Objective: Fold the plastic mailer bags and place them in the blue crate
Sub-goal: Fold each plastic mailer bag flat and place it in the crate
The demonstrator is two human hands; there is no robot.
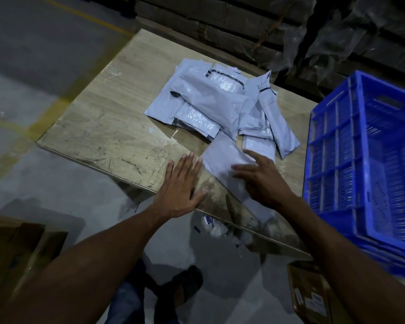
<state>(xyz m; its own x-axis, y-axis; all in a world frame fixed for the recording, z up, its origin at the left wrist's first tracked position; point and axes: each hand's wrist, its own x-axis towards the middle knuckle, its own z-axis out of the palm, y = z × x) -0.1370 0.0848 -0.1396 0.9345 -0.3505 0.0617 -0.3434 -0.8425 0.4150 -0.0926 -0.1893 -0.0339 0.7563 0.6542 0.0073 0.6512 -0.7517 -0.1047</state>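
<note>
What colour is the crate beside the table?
Bright blue crate, clearest in the head view.

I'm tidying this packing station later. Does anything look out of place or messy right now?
Yes: crumpled plastic scraps lie on the floor under the table's near edge. The unfolded mailers sit in a loose, crisscrossed heap, not a neat stack.

Dim room: worn wood table [108, 127], grey concrete floor [33, 54] w/ yellow line [84, 15].
</note>
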